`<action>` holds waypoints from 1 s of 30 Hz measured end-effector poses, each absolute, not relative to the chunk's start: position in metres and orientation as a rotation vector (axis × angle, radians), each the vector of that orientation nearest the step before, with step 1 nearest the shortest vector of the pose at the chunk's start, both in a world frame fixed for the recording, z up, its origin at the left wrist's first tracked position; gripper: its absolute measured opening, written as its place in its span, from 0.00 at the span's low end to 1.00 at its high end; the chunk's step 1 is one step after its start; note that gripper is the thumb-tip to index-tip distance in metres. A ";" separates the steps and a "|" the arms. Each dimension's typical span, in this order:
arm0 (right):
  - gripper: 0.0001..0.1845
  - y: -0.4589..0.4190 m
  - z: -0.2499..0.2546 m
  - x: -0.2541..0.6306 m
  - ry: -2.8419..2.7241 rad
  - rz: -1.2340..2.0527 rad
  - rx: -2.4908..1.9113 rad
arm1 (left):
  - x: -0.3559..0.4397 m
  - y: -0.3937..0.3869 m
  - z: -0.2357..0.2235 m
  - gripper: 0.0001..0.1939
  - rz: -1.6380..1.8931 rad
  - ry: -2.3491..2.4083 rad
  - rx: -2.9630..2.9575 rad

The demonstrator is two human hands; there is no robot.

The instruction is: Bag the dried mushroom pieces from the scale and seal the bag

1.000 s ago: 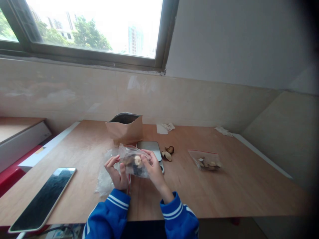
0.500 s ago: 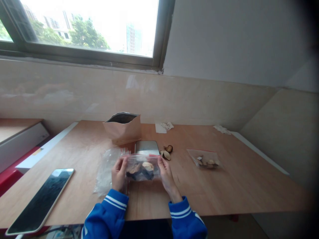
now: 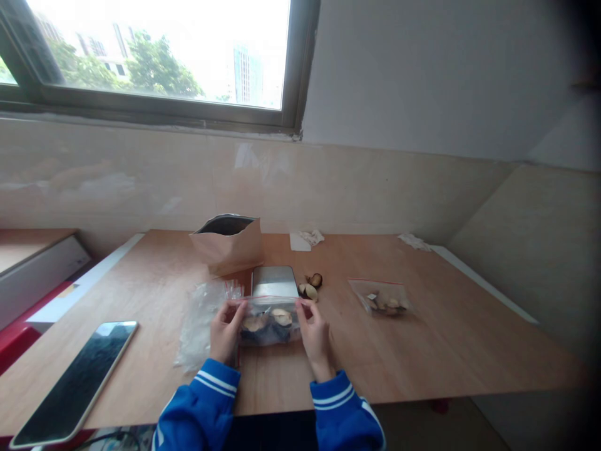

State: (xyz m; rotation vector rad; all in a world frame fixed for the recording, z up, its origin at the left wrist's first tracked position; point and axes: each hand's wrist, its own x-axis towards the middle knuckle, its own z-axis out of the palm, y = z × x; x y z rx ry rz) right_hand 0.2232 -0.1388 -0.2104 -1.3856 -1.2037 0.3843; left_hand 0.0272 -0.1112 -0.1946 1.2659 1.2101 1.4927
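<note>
A clear zip bag [image 3: 270, 335] with dark-edged, pale dried slices in it, perhaps dried mushrooms, hangs between my two hands above the table's near side. My left hand [image 3: 227, 329] pinches its upper left corner, and my right hand [image 3: 313, 332] pinches the upper right one. Just behind the bag lies a flat silver scale-like device [image 3: 275, 280], partly covered by it. Loose dried pieces [image 3: 310, 288] rest to the right of that device. Beside my left hand is a pile of clear zip bags [image 3: 200, 329].
A brown paper pouch [image 3: 230, 250] stands open at the back. Another filled zip bag [image 3: 382, 297] lies to the right. A phone [image 3: 77, 382] is at the left. Crumpled tissue [image 3: 312, 237] and more tissue [image 3: 414, 242] lie by the wall.
My right hand has turned, its fingers now curled more at the bag's top corner. The bag's top edge sits slightly lower. The whole view has shifted a little.
</note>
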 end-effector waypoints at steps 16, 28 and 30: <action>0.21 -0.138 -0.210 0.224 -1.107 0.407 -1.368 | 0.026 -0.117 -0.188 0.16 1.457 1.237 1.437; 0.19 -0.139 -0.211 0.222 -1.137 0.339 -1.383 | 0.026 -0.115 -0.195 0.15 1.468 1.322 1.511; 0.18 -0.139 -0.209 0.222 -1.137 0.345 -1.370 | 0.027 -0.115 -0.194 0.15 1.473 1.327 1.514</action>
